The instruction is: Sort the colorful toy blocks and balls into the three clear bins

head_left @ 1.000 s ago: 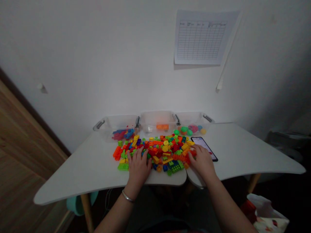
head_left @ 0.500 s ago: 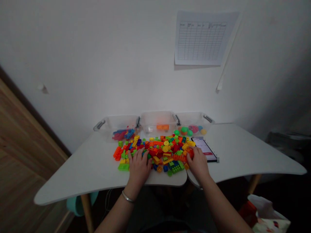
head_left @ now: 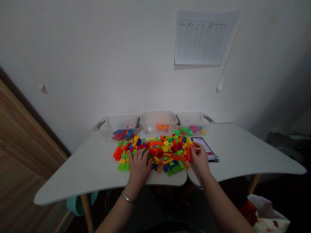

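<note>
A heap of coloured plastic bricks (head_left: 157, 149) lies spread on the white table (head_left: 80, 171). My left hand (head_left: 139, 167) rests flat on the near left part of the heap, fingers stretched out and apart. My right hand (head_left: 199, 160) is at the heap's right edge, fingers curled in a pinch around a red-orange brick (head_left: 190, 157). A phone (head_left: 203, 148) with a lit screen lies just right of that hand.
Three clear bins stand against the wall: the left bin (head_left: 116, 127) holds blue and red pieces, the middle bin (head_left: 158, 123) orange ones, the right bin (head_left: 194, 122) round coloured pieces. A printed sheet (head_left: 201, 38) hangs on the wall. A bag (head_left: 266, 213) sits at the lower right.
My right hand has turned from lying flat over the heap's right edge to a pinch on a red-orange brick. The left hand has hardly moved.
</note>
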`<state>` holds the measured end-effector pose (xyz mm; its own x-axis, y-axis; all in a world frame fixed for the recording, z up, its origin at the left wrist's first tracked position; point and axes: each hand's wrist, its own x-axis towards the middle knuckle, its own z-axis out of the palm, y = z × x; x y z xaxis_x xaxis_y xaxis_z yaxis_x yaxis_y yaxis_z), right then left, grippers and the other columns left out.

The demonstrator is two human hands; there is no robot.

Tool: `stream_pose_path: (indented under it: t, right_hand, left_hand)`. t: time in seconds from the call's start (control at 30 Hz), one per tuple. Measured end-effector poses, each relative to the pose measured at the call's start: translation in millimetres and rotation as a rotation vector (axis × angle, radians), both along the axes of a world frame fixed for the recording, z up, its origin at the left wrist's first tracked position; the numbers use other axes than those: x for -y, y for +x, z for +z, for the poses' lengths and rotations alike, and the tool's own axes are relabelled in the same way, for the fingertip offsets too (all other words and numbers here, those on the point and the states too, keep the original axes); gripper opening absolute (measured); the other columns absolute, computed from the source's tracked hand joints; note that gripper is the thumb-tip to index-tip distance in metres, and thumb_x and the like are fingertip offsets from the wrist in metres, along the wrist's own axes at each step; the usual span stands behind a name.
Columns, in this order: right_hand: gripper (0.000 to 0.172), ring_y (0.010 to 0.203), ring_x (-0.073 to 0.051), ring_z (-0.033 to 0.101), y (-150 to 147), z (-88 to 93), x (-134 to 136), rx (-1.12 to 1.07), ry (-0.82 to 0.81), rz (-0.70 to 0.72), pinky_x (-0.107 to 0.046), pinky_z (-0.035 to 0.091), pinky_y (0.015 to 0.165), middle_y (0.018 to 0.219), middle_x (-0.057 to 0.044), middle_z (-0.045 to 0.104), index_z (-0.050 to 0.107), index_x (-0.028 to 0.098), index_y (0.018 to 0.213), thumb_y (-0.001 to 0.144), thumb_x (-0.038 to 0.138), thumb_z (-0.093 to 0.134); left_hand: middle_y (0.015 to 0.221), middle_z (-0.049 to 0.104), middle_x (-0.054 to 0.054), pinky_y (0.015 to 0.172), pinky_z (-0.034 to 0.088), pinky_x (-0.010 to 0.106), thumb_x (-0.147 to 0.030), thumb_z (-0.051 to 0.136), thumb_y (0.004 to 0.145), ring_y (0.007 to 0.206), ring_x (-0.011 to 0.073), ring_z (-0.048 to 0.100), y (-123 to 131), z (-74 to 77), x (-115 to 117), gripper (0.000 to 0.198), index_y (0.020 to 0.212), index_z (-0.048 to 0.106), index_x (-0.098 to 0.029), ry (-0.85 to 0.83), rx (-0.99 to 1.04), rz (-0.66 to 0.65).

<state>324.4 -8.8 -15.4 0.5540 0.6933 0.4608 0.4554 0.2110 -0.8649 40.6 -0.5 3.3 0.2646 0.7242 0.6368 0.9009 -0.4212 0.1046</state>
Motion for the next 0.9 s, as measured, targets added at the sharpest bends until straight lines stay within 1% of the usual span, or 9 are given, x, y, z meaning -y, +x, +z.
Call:
stream_pose_path:
  t: [0.17, 0.23, 0.3, 0.4, 0.5, 0.57, 0.67, 0.73, 0.9]
  right_hand:
    - [0.021, 0.074, -0.017, 0.057, -20, 12.9, 5, -0.078, 0.118, 0.011, -0.031, 0.050, 0.066, 0.088, -0.004, 0.059, 0.053, 0.020, 0.100, 0.085, 0.035, 0.052]
    - [0.013, 0.078, -0.017, 0.056, -34, 19.2, 9, -0.015, 0.179, 0.027, -0.030, 0.049, 0.067, 0.087, -0.004, 0.056, 0.052, 0.021, 0.092, 0.085, 0.032, 0.052]
    - [0.006, 0.081, -0.018, 0.054, -50, 24.8, 14, 0.117, 0.239, 0.065, -0.031, 0.048, 0.068, 0.086, -0.003, 0.053, 0.049, 0.023, 0.082, 0.084, 0.027, 0.052]
    - [0.014, 0.080, -0.019, 0.052, -75, 29.1, 18, 0.310, 0.308, 0.163, -0.033, 0.047, 0.071, 0.080, -0.002, 0.053, 0.044, 0.024, 0.073, 0.084, 0.020, 0.051]
    - [0.017, 0.083, -0.019, 0.055, -97, 27.9, 21, 0.411, 0.337, 0.253, -0.034, 0.048, 0.076, 0.083, -0.003, 0.057, 0.045, 0.024, 0.072, 0.085, 0.015, 0.052]
    - [0.017, 0.085, -0.019, 0.057, -108, 25.9, 22, 0.441, 0.343, 0.299, -0.034, 0.049, 0.077, 0.085, -0.003, 0.058, 0.047, 0.024, 0.072, 0.085, 0.014, 0.051]
    - [0.016, 0.084, -0.018, 0.057, -118, 23.9, 24, 0.461, 0.332, 0.370, -0.033, 0.051, 0.075, 0.087, -0.004, 0.057, 0.051, 0.024, 0.074, 0.084, 0.012, 0.048]
    - [0.016, 0.082, -0.018, 0.056, -120, 23.5, 25, 0.483, 0.322, 0.395, -0.032, 0.051, 0.074, 0.086, -0.004, 0.055, 0.052, 0.023, 0.074, 0.084, 0.012, 0.047]
    - [0.016, 0.082, -0.018, 0.056, -119, 21.3, 27, 0.540, 0.336, 0.399, -0.032, 0.052, 0.074, 0.087, -0.005, 0.055, 0.053, 0.023, 0.076, 0.086, 0.013, 0.047]
  left_hand:
    - [0.126, 0.063, 0.012, 0.113, 0.020, 0.065, -0.030, 0.049, 0.091, 0.119, 0.0307, 0.055, -1, -1.1, 0, 0.033, 0.118, 0.063, -0.018, 0.006, 0.008, -0.041]
    - [0.125, 0.064, 0.012, 0.113, 0.023, 0.062, -0.030, 0.049, 0.091, 0.121, 0.0309, 0.053, -1, -1.7, -1, 0.033, 0.117, 0.063, -0.018, 0.025, 0.014, -0.065]
    - [0.123, 0.066, 0.011, 0.113, 0.026, 0.059, -0.030, 0.049, 0.091, 0.122, 0.0313, 0.051, -2, -1.6, -1, 0.032, 0.116, 0.064, -0.017, 0.036, 0.022, -0.073]
    - [0.124, 0.065, 0.010, 0.112, 0.029, 0.056, -0.031, 0.051, 0.090, 0.123, 0.0311, 0.050, -3, 0.3, 0, 0.034, 0.119, 0.063, -0.019, 0.016, 0.022, -0.106]
    - [0.125, 0.065, 0.009, 0.111, 0.032, 0.054, -0.033, 0.058, 0.086, 0.124, 0.0302, 0.049, -5, 3.2, 1, 0.039, 0.123, 0.061, -0.020, -0.022, 0.001, -0.203]
    - [0.122, 0.067, 0.009, 0.112, 0.030, 0.056, -0.033, 0.061, 0.084, 0.124, 0.0297, 0.050, -5, 4.8, 3, 0.041, 0.123, 0.061, -0.021, -0.041, -0.010, -0.254]
    - [0.112, 0.071, 0.008, 0.115, 0.019, 0.064, -0.033, 0.064, 0.082, 0.123, 0.0298, 0.052, -6, 6.7, 7, 0.038, 0.119, 0.063, -0.025, -0.040, -0.008, -0.288]
    - [0.106, 0.073, 0.007, 0.115, 0.012, 0.066, -0.033, 0.065, 0.082, 0.125, 0.0299, 0.052, -6, 7.7, 9, 0.035, 0.116, 0.065, -0.026, -0.019, -0.001, -0.306]
    - [0.097, 0.075, 0.003, 0.115, 0.012, 0.066, -0.024, 0.061, 0.085, 0.121, 0.0274, 0.055, -6, 9.0, 9, 0.021, 0.105, 0.068, -0.026, 0.021, 0.051, -0.306]
